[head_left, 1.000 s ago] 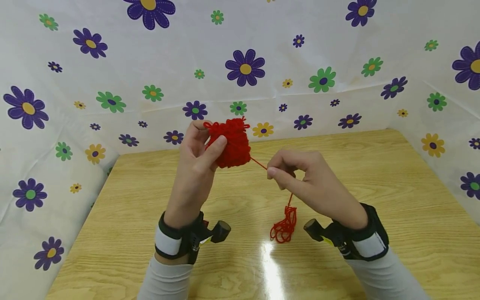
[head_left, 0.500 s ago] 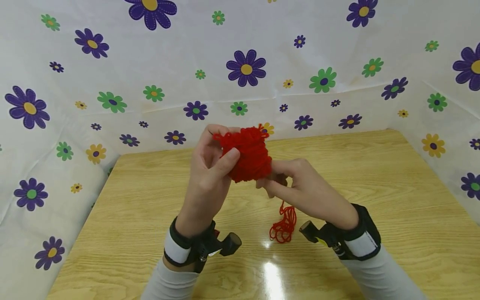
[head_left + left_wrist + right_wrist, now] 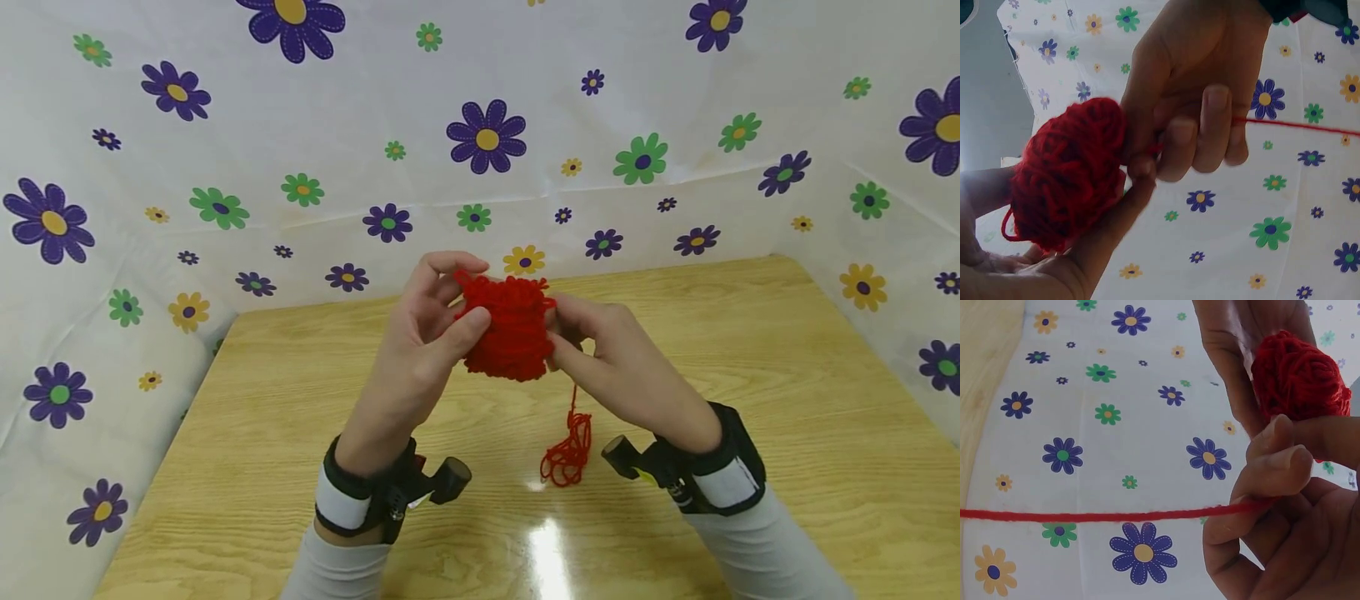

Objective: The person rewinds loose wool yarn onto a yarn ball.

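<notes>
A wound bundle of red yarn (image 3: 510,340) is held up above the table, small loops sticking out at its top corners. My left hand (image 3: 420,354) grips its left side, thumb on the near face. At the bundle's right edge is my right hand (image 3: 626,362), its fingertips partly hidden behind the yarn. The right wrist view shows a yarn strand (image 3: 1085,517) passing through that hand's curled fingers. In the left wrist view the strand (image 3: 1297,127) runs out from the same fingers, beside the bundle (image 3: 1069,178). Below, the strand drops to a loose yarn heap (image 3: 567,457) on the table.
The wooden table (image 3: 262,433) extends to both sides of the hands. A white flower-print cloth (image 3: 337,100) stands behind it and at the sides. Black cameras are strapped to both wrists, the left camera (image 3: 450,480) and right camera (image 3: 621,454) facing inward.
The bundle and left hand have shifted right and slightly down. My right hand, earlier pulling the strand out to the right, passed below the bundle's corner and is now at its right edge.
</notes>
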Motion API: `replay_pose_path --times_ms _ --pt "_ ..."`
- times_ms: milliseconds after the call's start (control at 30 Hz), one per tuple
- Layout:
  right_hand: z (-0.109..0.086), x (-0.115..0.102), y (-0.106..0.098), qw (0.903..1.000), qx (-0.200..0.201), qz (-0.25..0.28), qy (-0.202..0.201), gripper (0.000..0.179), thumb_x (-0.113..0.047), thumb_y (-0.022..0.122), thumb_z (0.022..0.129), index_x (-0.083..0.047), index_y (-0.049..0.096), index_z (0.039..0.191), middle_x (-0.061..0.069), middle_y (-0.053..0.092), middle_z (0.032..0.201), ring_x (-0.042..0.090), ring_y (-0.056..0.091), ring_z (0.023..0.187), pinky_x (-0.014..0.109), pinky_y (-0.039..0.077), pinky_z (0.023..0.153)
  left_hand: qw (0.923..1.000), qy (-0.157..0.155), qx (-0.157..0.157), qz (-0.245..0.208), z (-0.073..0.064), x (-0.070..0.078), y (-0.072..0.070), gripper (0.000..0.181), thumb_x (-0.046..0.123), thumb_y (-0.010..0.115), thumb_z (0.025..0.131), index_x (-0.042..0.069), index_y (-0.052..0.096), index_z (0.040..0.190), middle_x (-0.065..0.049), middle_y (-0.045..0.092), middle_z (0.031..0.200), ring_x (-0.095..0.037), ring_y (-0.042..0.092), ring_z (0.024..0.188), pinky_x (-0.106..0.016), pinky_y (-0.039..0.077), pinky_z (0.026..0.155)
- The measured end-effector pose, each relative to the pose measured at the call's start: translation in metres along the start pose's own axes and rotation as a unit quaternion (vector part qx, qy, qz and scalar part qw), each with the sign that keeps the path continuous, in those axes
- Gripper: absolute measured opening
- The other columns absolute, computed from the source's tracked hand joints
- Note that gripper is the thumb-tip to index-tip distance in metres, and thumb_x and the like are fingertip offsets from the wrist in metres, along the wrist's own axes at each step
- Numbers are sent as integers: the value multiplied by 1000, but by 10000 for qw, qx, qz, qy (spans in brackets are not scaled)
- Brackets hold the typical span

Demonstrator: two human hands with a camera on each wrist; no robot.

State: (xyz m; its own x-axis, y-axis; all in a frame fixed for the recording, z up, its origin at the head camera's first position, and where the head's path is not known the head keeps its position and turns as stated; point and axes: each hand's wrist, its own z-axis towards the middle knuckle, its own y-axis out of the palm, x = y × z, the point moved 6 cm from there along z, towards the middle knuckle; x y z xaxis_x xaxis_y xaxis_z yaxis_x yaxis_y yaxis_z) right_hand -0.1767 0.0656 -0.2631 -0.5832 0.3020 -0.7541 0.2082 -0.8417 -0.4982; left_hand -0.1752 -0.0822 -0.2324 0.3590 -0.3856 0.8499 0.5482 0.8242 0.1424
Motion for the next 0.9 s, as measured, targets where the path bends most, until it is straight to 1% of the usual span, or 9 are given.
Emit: replay_pose_path --times_ms 67,133,300,367,467,567,667,800,900 --pt "0 0 -1 10000 41 45 14 6 -14 48 91 -16 53 90 -5 53 69 9 49 63 28 43 51 9997 -57 -179 164 0 5 1 40 12 57 86 -1 36 117 -23 48 106 -39 52 96 -49 46 77" --pt "1 0 -2 9999 91 110 53 6 -16 47 92 -17 51 88 -3 52 67 10 48 62 28 41 48 9983 -104 -357 451 -1 9 3 38 7 55 86 -4 36 117 -23 49 107 -39 52 95 -49 47 75" --pt "1 0 -5 9994 205 231 145 8 -20 46 92 -18 53 88 -2 53 67 10 48 62 29 41 46 9913 -259 -650 1112 -2 14 9 34 -12 52 82 -10 39 113 -19 49 107 -35 54 96 -47 49 72" --pt "1 -6 -7 9993 240 252 168 9 -19 46 92 -18 53 87 -2 54 69 11 49 62 29 42 46 9882 -320 -756 1293 -2 14 11 36 -16 53 79 -10 42 112 -17 50 107 -32 55 95 -45 49 72" --pt "1 -19 -9 9992 288 194 206 9 -13 46 92 -14 53 86 -1 55 71 12 50 64 29 44 50 9826 -415 -955 1535 -4 13 15 39 -15 57 76 -8 44 112 -15 50 107 -28 55 94 -42 50 72" --pt "1 -30 -10 9992 319 93 211 10 -6 48 91 -10 53 84 0 55 72 13 51 64 29 47 54 9726 -490 -1176 1945 -5 11 18 42 -12 61 75 -6 45 114 -13 51 109 -23 55 96 -38 50 75" --pt "1 -33 -10 9993 333 36 146 9 -7 48 90 -9 54 84 1 55 71 13 52 65 29 48 57 9567 -607 -1371 2493 -6 9 20 49 -8 63 76 -1 44 121 -12 53 112 -18 54 99 -33 50 75" --pt "1 -34 -11 9993 378 -18 45 10 -7 48 90 -6 53 82 4 52 69 12 49 64 28 43 52 9335 -840 -1595 3101 -7 5 23 58 -3 63 77 6 39 130 -10 55 114 -16 51 103 -28 50 74" --pt "0 -36 -11 9991 419 -72 -38 10 -7 49 90 -7 52 81 4 48 66 10 47 63 27 38 47 9245 -944 -1633 3313 -8 0 23 55 -2 63 78 5 41 129 -8 56 111 -14 53 99 -26 50 72"
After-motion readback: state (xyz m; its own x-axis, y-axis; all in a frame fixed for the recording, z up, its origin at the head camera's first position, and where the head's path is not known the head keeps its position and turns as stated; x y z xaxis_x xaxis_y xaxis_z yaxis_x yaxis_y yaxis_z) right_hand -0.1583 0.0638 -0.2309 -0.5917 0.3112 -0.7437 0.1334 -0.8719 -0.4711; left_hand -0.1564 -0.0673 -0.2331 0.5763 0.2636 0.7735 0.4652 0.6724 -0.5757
